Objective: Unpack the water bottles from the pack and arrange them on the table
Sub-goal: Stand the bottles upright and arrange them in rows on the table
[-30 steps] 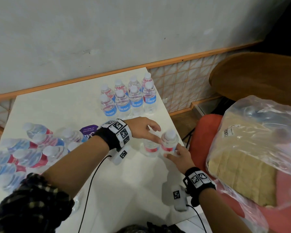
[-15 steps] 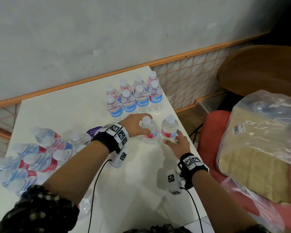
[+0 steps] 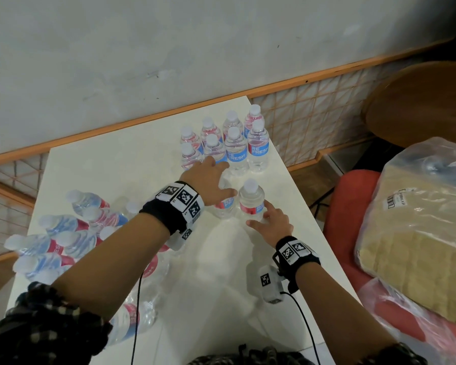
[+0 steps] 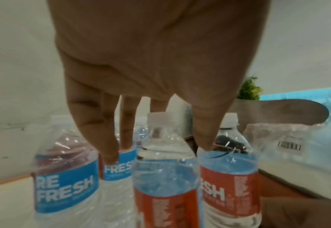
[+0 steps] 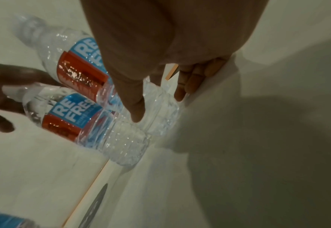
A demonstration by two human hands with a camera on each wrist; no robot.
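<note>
Two upright water bottles stand side by side on the white table [image 3: 221, 285], just in front of several standing bottles [image 3: 234, 146]. My left hand [image 3: 211, 180] reaches down over the top of the left bottle [image 3: 223, 208] [image 4: 164, 177], with thumb and fingers spread round its neck. My right hand [image 3: 270, 222] holds the base of the right bottle [image 3: 252, 201] [image 5: 78, 61] between thumb [image 5: 137, 111] and fingers. The pack [image 3: 58, 233], several bottles lying in loose wrap, is at the table's left.
The table's right edge [image 3: 313, 219] runs close beside the right bottle. Beyond it a red seat [image 3: 353, 196] carries a big clear plastic bag [image 3: 419, 233]. A round wooden top [image 3: 419, 101] stands further back. The wall runs along the table's far side.
Both bottles have slid away from me toward the standing group. My left hand went from the bottle's side to over its top. My right hand followed its bottle.
</note>
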